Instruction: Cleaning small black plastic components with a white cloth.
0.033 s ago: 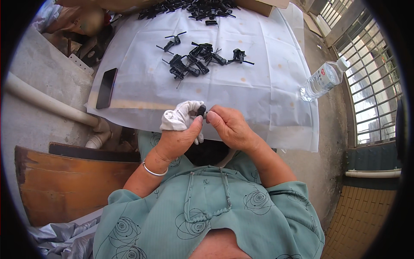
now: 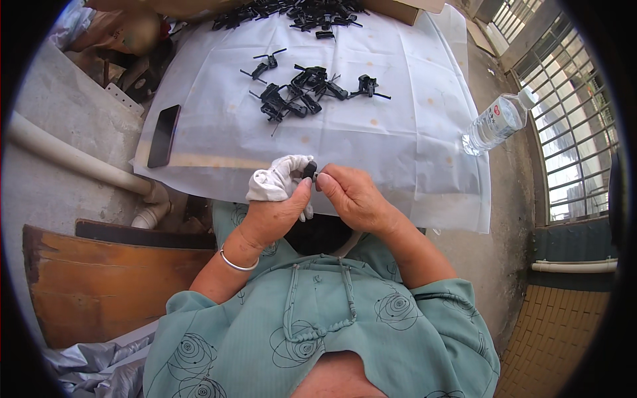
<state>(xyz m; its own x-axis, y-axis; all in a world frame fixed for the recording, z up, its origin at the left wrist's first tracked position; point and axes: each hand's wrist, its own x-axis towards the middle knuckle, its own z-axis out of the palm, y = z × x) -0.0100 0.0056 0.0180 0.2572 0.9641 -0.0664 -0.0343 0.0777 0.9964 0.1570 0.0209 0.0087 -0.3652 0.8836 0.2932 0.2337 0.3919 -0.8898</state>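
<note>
Presently, item one: a small black plastic part (image 2: 310, 170), held above my lap at the near edge of the white sheet (image 2: 398, 146). It is short and stubby; its long axis seems to run roughly up and down in the view, the upper end tipped slightly away from me, though it is too small and too covered to be sure which end is which.

Item two: my left hand (image 2: 275, 212), fingers curled closed. The thumb presses the part's left side, and the same hand has a crumpled white cloth (image 2: 275, 179) bunched under the fingers. A silver bangle (image 2: 235, 262) sits on that wrist.

Item three: my right hand (image 2: 352, 196), fingers folded in, the fingertips (image 2: 323, 178) pinching the part's right side. Both hands meet at the part, so it is gripped between them.

Item four: a loose cluster of black parts with thin pins (image 2: 298, 96), lying on the sheet well beyond my hands. A larger heap of the same black parts (image 2: 298, 12) lies at the far edge.

Item five: a dark phone (image 2: 163, 134), flat on the sheet's left edge.

Item six: a clear plastic water bottle (image 2: 494, 124), lying tilted just off the sheet's right side, near the window grille (image 2: 570, 113).
</note>
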